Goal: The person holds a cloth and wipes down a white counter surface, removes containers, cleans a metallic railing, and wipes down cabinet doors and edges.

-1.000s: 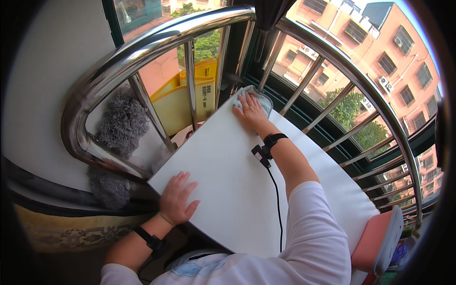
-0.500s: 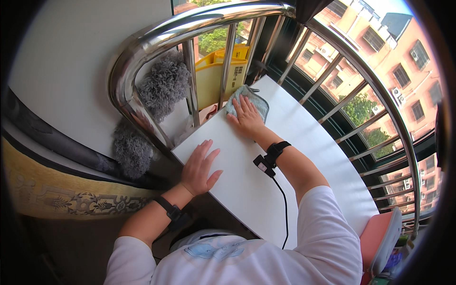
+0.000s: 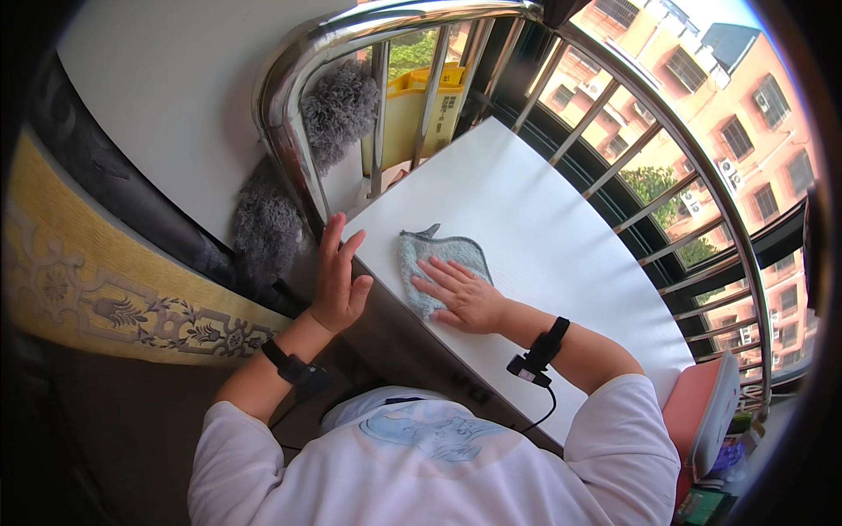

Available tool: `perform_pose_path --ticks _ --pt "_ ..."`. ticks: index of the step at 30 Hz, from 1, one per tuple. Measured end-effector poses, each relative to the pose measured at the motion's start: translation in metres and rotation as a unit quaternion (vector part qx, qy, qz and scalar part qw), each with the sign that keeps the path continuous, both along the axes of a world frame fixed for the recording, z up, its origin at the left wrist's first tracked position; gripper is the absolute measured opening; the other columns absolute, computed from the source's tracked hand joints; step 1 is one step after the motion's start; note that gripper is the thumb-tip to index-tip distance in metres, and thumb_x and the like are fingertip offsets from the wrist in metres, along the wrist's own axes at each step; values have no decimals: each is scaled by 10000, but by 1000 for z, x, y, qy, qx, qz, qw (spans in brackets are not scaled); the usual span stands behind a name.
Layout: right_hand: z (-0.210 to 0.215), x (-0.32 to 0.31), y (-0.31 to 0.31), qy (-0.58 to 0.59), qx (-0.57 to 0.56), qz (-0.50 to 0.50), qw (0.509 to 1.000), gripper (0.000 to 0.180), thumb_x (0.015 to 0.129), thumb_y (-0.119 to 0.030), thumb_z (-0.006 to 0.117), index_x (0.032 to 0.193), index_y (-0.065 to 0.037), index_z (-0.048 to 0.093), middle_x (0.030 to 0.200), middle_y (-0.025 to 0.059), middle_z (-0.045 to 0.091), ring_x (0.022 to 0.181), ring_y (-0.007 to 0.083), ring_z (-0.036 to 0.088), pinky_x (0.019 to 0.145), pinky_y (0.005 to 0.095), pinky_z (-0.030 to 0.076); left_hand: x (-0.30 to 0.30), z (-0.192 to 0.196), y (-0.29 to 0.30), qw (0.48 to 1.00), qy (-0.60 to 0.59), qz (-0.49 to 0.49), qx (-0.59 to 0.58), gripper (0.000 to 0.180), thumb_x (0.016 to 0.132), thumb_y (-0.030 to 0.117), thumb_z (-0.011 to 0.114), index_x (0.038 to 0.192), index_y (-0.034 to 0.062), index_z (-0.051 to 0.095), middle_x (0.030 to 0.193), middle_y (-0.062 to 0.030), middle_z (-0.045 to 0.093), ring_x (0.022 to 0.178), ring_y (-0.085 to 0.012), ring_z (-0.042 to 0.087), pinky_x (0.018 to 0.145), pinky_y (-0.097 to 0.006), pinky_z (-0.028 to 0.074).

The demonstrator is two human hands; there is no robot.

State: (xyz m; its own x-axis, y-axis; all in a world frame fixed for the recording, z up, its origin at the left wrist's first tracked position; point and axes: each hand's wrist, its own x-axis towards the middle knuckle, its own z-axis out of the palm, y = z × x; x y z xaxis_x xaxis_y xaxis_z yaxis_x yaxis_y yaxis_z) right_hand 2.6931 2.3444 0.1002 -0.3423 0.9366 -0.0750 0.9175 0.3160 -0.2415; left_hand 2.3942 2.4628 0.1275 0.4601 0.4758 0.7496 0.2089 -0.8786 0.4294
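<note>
A grey-green cleaning cloth [image 3: 463, 252] with a dark edge and a small loop lies flat on the white tabletop [image 3: 535, 210], close to its left edge. On the cloth's near part my right hand [image 3: 465, 298] lies flat, palm down, fingers outstretched. My left hand [image 3: 335, 279] is open beside the table's left corner, fingers pointing away from me and thumb apart. It holds nothing; whether its fingertips touch the table edge I cannot tell. Both wrists wear black straps with small devices, and a cable [image 3: 548, 412] hangs from the right one.
A shiny metal railing [image 3: 289, 96] curves round the table's far and right sides. Grey fluffy material [image 3: 267, 223] hangs by its left end, and a yellow package [image 3: 408, 123] stands behind the bars. A pink container [image 3: 688, 403] sits at right, a patterned gold curtain [image 3: 132, 302] at left.
My right hand and the cloth have moved from the far corner back toward me, along the table. My left hand has come off the tabletop to its left edge. The view has shifted slightly.
</note>
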Motion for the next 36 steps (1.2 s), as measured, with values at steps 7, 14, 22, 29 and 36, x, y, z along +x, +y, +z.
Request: perform_pose_path --ticks 7,14,22,29,36 --pt "-21 -32 86 4 74 -189 979 628 971 -469 331 1467 -91 256 1539 164 171 1434 304 116 1159 394 88 -2 64 34 992 -93 90 -1 598 1008 394 311 1419 -34 234 1506 -223 153 1394 -320 193 1125 -434 163" --pt "-10 -110 38 85 143 105 980 500 873 -208 568 1330 -49 443 1411 185 392 1309 352 366 1072 434 310 -4 75 48 988 -153 -15 -15 580 1004 370 357 1398 -48 273 1400 -192 354 1247 -295 387 1087 -400 239" --pt "142 -89 70 406 280 -72 867 313 922 -153 515 1204 -21 543 1091 155 546 967 271 580 844 321 466 1 93 62 967 -225 -22 -121 527 1014 291 377 1409 -37 258 1283 -142 431 1052 -184 449 993 -324 335" --pt "246 -110 154 110 448 62 885 672 886 -635 412 1370 -170 451 1432 211 344 1361 421 253 1093 557 192 -3 109 70 964 -222 -67 -129 435 1012 298 357 1325 -2 330 1343 -155 370 1232 -236 394 1039 -366 324" --pt "235 -84 216 157 495 85 851 465 885 -498 484 1066 -89 612 1034 149 572 1031 337 528 969 450 353 11 116 88 967 -236 -76 -65 514 996 300 377 1363 -41 259 1421 -187 250 1293 -286 333 1046 -396 354"
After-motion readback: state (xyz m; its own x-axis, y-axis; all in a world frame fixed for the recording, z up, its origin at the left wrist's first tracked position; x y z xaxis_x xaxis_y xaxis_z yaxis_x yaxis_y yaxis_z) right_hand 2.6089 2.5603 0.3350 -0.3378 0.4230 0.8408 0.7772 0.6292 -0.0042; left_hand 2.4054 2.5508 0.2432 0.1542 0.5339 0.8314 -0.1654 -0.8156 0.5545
